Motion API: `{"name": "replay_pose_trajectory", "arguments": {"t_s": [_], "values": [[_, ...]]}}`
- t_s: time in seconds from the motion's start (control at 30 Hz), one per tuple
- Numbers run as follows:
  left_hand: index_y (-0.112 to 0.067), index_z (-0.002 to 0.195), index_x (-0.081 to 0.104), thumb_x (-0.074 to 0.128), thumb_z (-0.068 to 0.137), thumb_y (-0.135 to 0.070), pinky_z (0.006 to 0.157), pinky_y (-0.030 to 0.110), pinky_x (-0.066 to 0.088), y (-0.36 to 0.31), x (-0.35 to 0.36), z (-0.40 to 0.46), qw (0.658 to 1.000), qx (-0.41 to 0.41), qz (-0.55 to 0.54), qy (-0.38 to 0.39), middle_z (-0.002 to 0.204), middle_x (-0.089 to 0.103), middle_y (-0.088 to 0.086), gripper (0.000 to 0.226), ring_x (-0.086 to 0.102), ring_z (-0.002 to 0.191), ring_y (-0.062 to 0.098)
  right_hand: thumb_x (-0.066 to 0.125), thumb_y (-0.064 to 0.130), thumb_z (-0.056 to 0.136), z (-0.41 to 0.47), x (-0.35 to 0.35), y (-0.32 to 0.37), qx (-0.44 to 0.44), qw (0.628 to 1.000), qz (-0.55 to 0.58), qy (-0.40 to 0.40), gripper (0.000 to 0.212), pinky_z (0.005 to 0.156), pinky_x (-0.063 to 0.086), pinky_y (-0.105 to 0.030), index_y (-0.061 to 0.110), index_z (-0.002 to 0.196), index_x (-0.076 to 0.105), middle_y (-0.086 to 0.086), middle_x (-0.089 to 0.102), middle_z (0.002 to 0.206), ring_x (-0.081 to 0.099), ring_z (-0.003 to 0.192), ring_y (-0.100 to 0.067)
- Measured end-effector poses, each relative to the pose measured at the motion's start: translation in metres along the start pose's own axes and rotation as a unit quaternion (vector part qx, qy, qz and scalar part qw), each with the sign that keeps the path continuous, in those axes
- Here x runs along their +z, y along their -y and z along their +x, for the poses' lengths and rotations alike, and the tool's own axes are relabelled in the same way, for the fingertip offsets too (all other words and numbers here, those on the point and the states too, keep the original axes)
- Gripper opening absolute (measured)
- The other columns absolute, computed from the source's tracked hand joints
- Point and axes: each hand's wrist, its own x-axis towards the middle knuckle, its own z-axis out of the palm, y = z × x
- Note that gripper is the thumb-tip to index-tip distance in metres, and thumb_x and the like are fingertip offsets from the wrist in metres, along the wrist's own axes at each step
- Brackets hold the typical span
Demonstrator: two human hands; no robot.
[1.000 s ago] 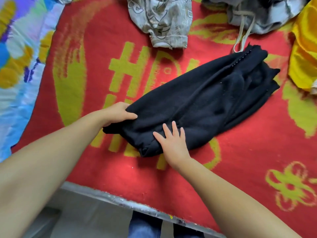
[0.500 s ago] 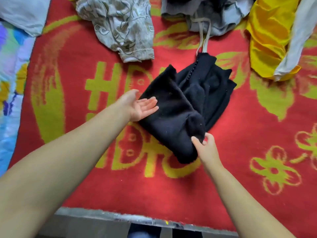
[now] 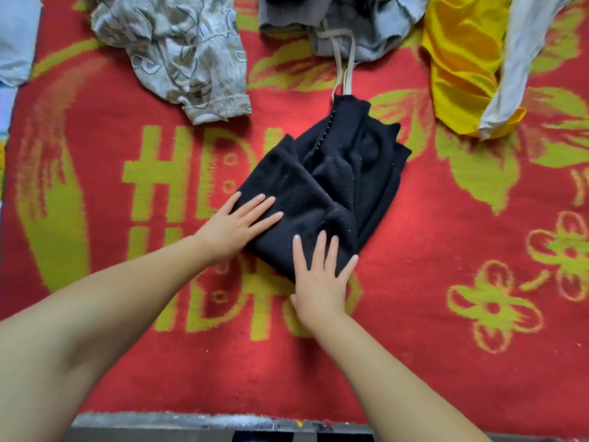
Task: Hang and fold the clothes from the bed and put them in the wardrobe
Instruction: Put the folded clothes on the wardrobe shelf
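Observation:
A black garment [image 3: 331,183] lies folded into a compact bundle on the red and yellow blanket [image 3: 446,362] that covers the bed. My left hand [image 3: 234,226] lies flat on the bundle's left side with straight fingers. My right hand [image 3: 320,279] presses flat on its near edge, fingers spread. Neither hand grips the cloth. The far part of the garment is still rumpled, with a row of small studs along one seam.
Other clothes lie along the far side of the bed: a beige patterned piece [image 3: 178,49], a grey garment with drawstrings [image 3: 344,30], a yellow one [image 3: 462,62] under a pale grey strip [image 3: 516,65]. The bed's metal edge [image 3: 223,422] runs along the bottom.
The long black garment was folded over on itself into a shorter bundle. My right hand let go of the folded end, and both hands came down flat on the cloth.

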Motion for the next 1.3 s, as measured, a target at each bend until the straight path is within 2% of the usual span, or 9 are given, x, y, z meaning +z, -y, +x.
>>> {"name": "replay_pose_trajectory", "arguments": {"t_s": [0.2, 0.33, 0.5, 0.63, 0.73, 0.87, 1.0, 1.13, 1.3], "values": [[-0.024, 0.153, 0.005, 0.04, 0.094, -0.003, 0.115, 0.034, 0.022, -0.011, -0.031, 0.012, 0.997, -0.001, -0.062, 0.045, 0.159, 0.012, 0.013, 0.071, 0.018, 0.145, 0.026, 0.043, 0.011, 0.095, 0.021, -0.027, -0.024, -0.034, 0.997, -0.017, 0.068, 0.076, 0.107, 0.025, -0.062, 0.035, 0.151, -0.001, -0.019, 0.002, 0.158, 0.002, 0.146, -0.038], [-0.029, 0.145, 0.033, 0.044, 0.087, -0.006, 0.088, 0.033, 0.043, -0.047, -0.075, -0.029, 0.968, 0.082, -0.17, 0.162, 0.139, 0.049, 0.007, 0.063, 0.054, 0.118, 0.028, 0.051, 0.014, 0.086, -0.007, -0.058, -0.079, -0.197, 0.964, 0.021, 0.179, 0.072, 0.099, 0.041, -0.036, 0.04, 0.147, 0.024, -0.004, 0.042, 0.142, 0.041, 0.131, -0.027], [-0.014, 0.098, 0.057, 0.047, 0.081, -0.003, 0.059, 0.024, 0.03, -0.086, -0.1, -0.052, 0.815, 0.159, -0.428, 0.357, 0.086, 0.057, 0.002, 0.023, 0.051, 0.078, 0.016, 0.061, 0.013, 0.076, -0.042, -0.07, -0.123, -0.222, 0.872, 0.126, 0.419, 0.067, 0.093, 0.042, -0.021, 0.037, 0.136, 0.043, 0.012, 0.058, 0.126, 0.054, 0.112, -0.008], [-0.011, 0.099, 0.06, 0.054, 0.08, -0.006, 0.07, 0.025, 0.046, -0.051, -0.086, -0.021, 0.727, 0.012, -0.591, 0.35, 0.088, 0.063, 0.001, 0.02, 0.061, 0.081, 0.014, 0.061, 0.008, 0.079, -0.002, -0.072, -0.155, -0.115, 0.912, 0.234, 0.315, 0.05, 0.08, 0.047, -0.024, 0.027, 0.124, 0.052, 0.001, 0.06, 0.11, 0.059, 0.093, -0.013], [-0.02, 0.099, 0.063, 0.064, 0.087, -0.025, 0.074, 0.028, 0.047, -0.024, -0.075, 0.004, 0.757, -0.139, -0.621, 0.15, 0.098, 0.066, -0.002, 0.014, 0.062, 0.093, 0.017, 0.054, 0.009, 0.084, 0.034, -0.071, -0.164, -0.019, 0.941, 0.266, 0.21, 0.04, 0.076, 0.044, -0.025, 0.025, 0.122, 0.054, -0.001, 0.061, 0.115, 0.058, 0.096, -0.016], [-0.021, 0.138, 0.044, 0.053, 0.093, -0.04, 0.106, 0.044, 0.033, -0.049, -0.064, 0.025, 0.89, -0.259, -0.375, -0.032, 0.136, 0.05, 0.006, 0.05, 0.046, 0.126, 0.025, 0.041, 0.011, 0.094, 0.031, -0.047, -0.142, 0.088, 0.971, 0.224, 0.009, 0.048, 0.11, 0.032, -0.044, 0.017, 0.142, 0.041, -0.012, 0.044, 0.143, 0.039, 0.133, -0.029], [-0.015, 0.148, 0.032, 0.035, 0.095, -0.047, 0.113, 0.061, 0.008, -0.123, -0.059, 0.01, 0.943, -0.118, -0.224, -0.217, 0.155, 0.028, 0.01, 0.062, 0.022, 0.145, 0.023, 0.042, 0.031, 0.093, -0.023, -0.015, -0.096, 0.028, 0.979, 0.097, -0.174, 0.056, 0.111, 0.009, -0.063, 0.018, 0.147, 0.035, -0.013, 0.027, 0.155, 0.017, 0.146, -0.032], [-0.021, 0.152, 0.019, 0.027, 0.092, -0.064, 0.112, 0.066, 0.011, -0.158, -0.019, -0.017, 0.967, -0.062, -0.205, -0.14, 0.159, 0.014, 0.013, 0.074, 0.011, 0.147, 0.027, 0.054, 0.042, 0.091, -0.053, 0.03, -0.094, -0.031, 0.992, 0.038, -0.117, 0.064, 0.106, 0.015, -0.069, 0.023, 0.148, 0.032, -0.014, 0.023, 0.157, 0.018, 0.144, -0.037], [-0.031, 0.148, -0.018, 0.004, 0.086, -0.075, 0.11, 0.062, -0.014, -0.143, 0.001, -0.005, 0.979, -0.083, -0.185, -0.01, 0.158, -0.021, 0.006, 0.079, -0.022, 0.145, 0.021, 0.025, 0.055, 0.097, -0.027, 0.046, -0.103, -0.037, 0.999, 0.018, -0.033, 0.066, 0.108, -0.014, -0.063, 0.035, 0.146, -0.014, -0.002, -0.029, 0.153, -0.031, 0.14, -0.029]]}}
